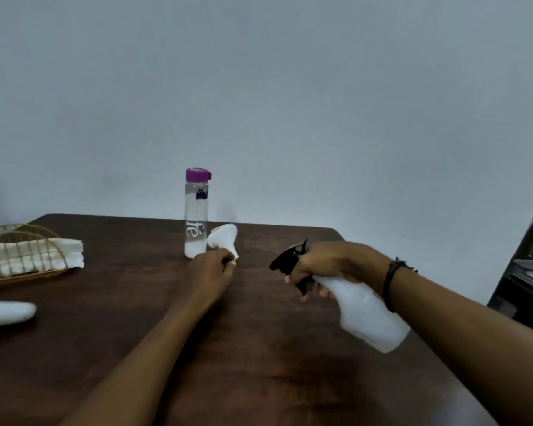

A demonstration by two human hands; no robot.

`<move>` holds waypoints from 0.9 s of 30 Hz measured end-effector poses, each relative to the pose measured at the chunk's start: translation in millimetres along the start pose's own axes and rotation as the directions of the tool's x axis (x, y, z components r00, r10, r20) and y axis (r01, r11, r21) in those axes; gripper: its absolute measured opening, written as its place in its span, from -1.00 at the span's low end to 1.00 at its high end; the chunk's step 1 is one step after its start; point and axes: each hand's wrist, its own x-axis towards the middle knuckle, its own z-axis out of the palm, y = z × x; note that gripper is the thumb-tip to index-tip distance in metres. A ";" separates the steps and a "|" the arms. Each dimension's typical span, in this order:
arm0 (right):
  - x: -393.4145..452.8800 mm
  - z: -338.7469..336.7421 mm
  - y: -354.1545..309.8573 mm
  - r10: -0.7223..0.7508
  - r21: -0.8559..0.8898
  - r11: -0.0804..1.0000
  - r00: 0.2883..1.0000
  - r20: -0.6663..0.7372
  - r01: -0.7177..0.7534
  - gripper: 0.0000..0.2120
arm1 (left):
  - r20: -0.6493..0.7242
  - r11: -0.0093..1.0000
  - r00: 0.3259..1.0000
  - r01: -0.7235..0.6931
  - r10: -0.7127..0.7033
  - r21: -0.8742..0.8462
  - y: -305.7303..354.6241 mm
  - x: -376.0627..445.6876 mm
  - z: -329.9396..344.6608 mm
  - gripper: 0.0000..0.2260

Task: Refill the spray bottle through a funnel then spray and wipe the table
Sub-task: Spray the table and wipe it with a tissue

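The right hand (323, 262) held the spray bottle (370, 312) in the air above the table (259, 364), tilted so that the black spray head (288, 256) pointed to the left and the white body slanted down toward the person. The fingers were curled around the neck, and at least 1 finger seemed to lie at the trigger, but the picture was too blurred there to be sure. The spray head was on the bottle, so I judged that the refilling was most likely already finished, although the liquid level inside the white body could not be seen.

The left hand (213, 269) was at the white funnel (223, 239), which lay on its side on the table, just beside the water bottle (196, 213). The fingers were bent and pinched the narrow end of the funnel. The water bottle stood upright with its purple cap (197, 174) closed, which also fitted with the pouring step being over.

What was left, as far as I could judge, was to let go of the funnel, to spray the table and to wipe it. No wet spot showed clearly on the dark wood. For the wiping, some white napkins (31, 253) lay in a wire holder (19, 233) at the far left, well apart from both hands. 1 white object (8, 313) lay at the left edge; I could not tell what it was.
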 end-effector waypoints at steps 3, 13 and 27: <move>5.8 3.4 2.1 0.013 0.003 1.000 0.999 0.032 -0.013 -0.63 | -0.027 1.000 1.000 -0.009 0.009 0.000 -1.6 2.4 4.4 -0.83; 4.7 1.3 2.6 -0.140 0.093 0.985 0.990 -0.036 0.142 -0.63 | -0.092 0.998 0.995 -0.031 0.026 -0.053 2.8 7.0 11.5 -0.89; 26.1 21.1 8.9 -0.221 0.565 0.585 0.785 -0.579 0.582 -0.88 | -0.233 0.978 0.965 -0.154 0.119 -0.141 16.2 11.1 10.0 -0.67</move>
